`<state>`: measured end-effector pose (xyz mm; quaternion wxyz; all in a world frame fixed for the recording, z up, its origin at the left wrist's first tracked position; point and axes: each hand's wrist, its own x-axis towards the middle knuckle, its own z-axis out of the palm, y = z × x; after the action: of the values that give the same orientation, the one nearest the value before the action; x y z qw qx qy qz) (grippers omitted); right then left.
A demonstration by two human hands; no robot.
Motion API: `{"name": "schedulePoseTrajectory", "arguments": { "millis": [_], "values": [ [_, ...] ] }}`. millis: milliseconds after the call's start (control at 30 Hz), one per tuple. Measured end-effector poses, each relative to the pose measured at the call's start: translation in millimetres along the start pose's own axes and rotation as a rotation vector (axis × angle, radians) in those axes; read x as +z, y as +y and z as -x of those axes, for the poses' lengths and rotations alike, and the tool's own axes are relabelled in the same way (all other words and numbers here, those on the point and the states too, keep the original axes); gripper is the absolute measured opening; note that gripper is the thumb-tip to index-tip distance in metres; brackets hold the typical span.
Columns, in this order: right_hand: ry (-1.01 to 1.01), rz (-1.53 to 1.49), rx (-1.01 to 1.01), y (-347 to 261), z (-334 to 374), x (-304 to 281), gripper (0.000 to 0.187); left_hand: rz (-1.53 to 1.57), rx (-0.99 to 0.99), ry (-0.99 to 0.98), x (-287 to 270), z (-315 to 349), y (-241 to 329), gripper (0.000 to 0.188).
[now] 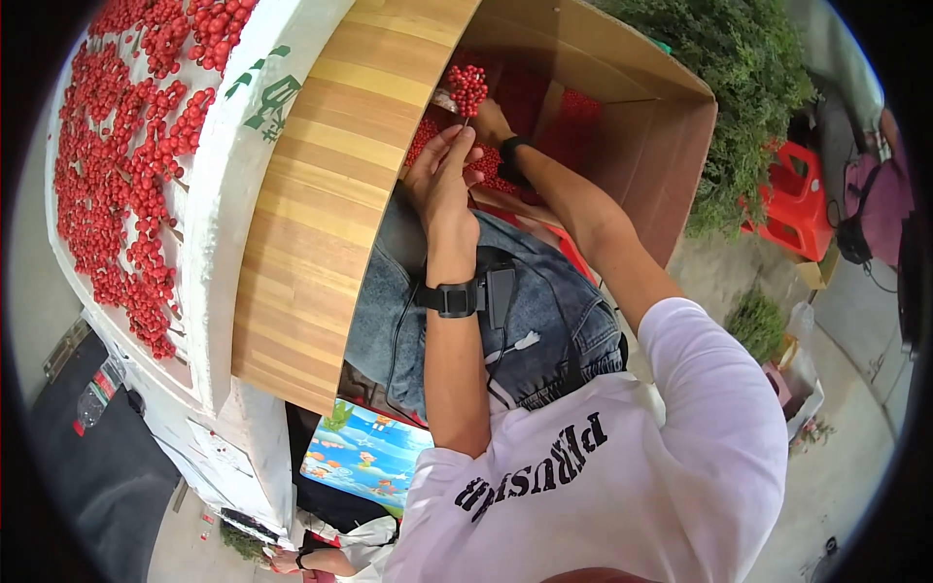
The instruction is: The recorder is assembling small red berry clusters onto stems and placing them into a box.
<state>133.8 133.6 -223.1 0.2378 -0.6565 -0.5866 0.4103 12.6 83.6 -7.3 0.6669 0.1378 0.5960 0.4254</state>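
Note:
A sprig of red berries (467, 90) stands upright above my left hand (447, 165); its thin stem is pinched between my thumb and fingertips. Just beyond it, my right hand (493, 120) reaches into the open cardboard box (637, 136). The sprig hides its fingers in part, so I cannot see whether they hold anything. More red berries (501, 173) lie in the box, under and around both hands. Beside the sprig is a small whitish thing (444, 100), too unclear to name.
A wood-striped board (311, 223) lies at my left, next to a white foam box (219, 233) topped with many berry sprigs (121, 185). Green foliage (719, 87) and a red plastic stool (792, 199) stand at the right. Another person's hand (284, 562) shows at the lower left.

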Motion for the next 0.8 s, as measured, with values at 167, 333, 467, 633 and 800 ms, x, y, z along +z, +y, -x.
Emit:
{"name": "schedulePoseTrajectory", "arguments": {
  "millis": [167, 333, 467, 633, 800],
  "values": [
    [-0.053, -0.004, 0.052, 13, 22, 15, 0.033, 0.024, 0.038, -0.046, 2, 9, -4, 0.018],
    [-0.192, -0.173, 0.165, 40, 36, 43, 0.028, 0.057, 0.048, -0.03, -3, 32, -4, 0.017],
    [-0.406, -0.272, -0.085, 66, 68, 16, 0.029, 0.072, 0.077, -0.065, -5, 53, -3, 0.016],
    [-0.299, -1.108, 0.409, -52, 130, -32, 0.039, 0.085, 0.113, -0.008, -53, 61, -4, 0.016],
    [0.054, -1.027, 0.324, -115, 191, -110, 0.049, 0.101, 0.076, -0.037, -53, 86, -4, 0.017]
  ]
}}
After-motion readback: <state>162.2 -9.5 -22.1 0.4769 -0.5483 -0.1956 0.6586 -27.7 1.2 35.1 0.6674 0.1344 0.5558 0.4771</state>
